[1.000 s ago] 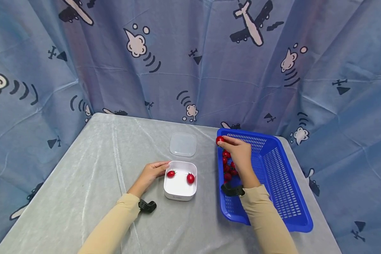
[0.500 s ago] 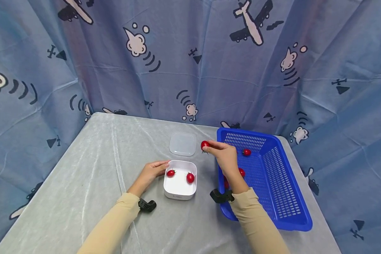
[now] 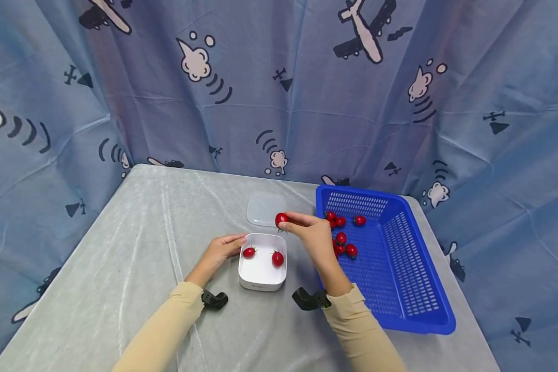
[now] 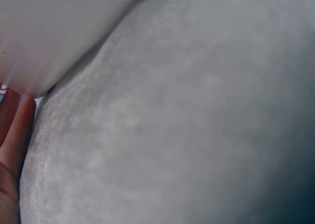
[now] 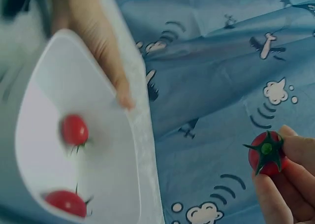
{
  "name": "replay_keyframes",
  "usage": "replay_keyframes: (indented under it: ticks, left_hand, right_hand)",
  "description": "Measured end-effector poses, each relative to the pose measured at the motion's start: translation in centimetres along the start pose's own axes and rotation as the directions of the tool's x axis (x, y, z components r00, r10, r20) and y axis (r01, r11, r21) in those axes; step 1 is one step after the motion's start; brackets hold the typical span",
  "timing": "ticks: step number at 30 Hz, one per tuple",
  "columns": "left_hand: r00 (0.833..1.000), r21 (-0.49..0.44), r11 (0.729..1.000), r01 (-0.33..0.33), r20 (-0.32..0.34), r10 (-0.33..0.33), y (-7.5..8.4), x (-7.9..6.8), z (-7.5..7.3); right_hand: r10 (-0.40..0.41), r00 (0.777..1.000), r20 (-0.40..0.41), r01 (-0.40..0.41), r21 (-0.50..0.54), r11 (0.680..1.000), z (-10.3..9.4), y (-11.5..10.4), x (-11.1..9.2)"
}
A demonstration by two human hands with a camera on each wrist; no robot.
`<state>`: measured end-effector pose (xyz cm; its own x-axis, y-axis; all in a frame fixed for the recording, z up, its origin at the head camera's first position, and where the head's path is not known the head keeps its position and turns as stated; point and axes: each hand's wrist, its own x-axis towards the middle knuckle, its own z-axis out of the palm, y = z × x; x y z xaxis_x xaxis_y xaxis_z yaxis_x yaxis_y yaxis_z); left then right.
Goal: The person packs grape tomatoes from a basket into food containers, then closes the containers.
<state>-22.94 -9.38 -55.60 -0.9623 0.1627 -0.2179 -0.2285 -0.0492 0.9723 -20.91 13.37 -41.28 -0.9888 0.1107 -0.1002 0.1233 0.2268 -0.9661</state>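
My right hand pinches a red cherry tomato between thumb and fingertips, above the far right corner of a white square box. In the right wrist view the held tomato's green star-shaped stem faces the camera. Two more cherry tomatoes lie inside the box, one at the left and one at the right. Fairly straight fingers of my left hand rest against the box's left side near its far corner. The left wrist view catches fingers at the box's outer wall.
A blue perforated basket stands at the right, with several cherry tomatoes toward its left side. Behind the box a translucent square lid lies flat on the grey cloth-covered table. A patterned blue curtain hangs behind.
My right hand has carried the pinched cherry tomato leftward from over the basket's left edge to the box's far right corner. My left hand stays at the box.
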Motion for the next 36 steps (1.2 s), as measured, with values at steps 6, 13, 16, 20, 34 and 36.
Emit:
replay_keyframes:
  ticks: [6, 13, 16, 20, 34, 36]
  left_hand:
    - [1.000, 0.000, 1.000, 0.001, -0.003, -0.001, 0.2, -0.1, 0.0]
    - [1.000, -0.006, 1.000, 0.001, -0.006, -0.001, 0.0, 0.0, 0.0]
    - [1.000, -0.008, 1.000, 0.000, -0.004, 0.000, 0.0, 0.0, 0.0]
    - [1.000, -0.015, 1.000, -0.012, 0.007, 0.012, 0.0, -0.1, -0.1]
    - [1.000, -0.007, 1.000, -0.009, 0.004, 0.009, 0.0, -0.1, -0.1]
    - [1.000, -0.014, 1.000, -0.018, 0.011, 0.018, -0.1, 0.0, -0.1]
  right_hand:
    - [0.015, 1.000, 0.016, -0.016, 0.022, 1.000, 1.0, 0.0, -0.9]
    - [0.015, 0.999, 0.044, -0.016, 0.033, 0.999, 2.6, 0.8, -1.8]
    - [0.027, 0.998, 0.063, -0.028, 0.017, 0.999, 3.2, 1.3, -2.2]
    - [0.018, 0.998, 0.066, -0.019, 0.018, 1.000, 3.9, 2.1, -2.4]
    - [-0.062, 0.997, 0.055, 0.068, -0.125, 0.990, 6.0, 5.4, -2.2]
    - [-0.086, 0.994, 0.068, 0.097, -0.179, 0.979, 6.2, 5.6, -2.1]
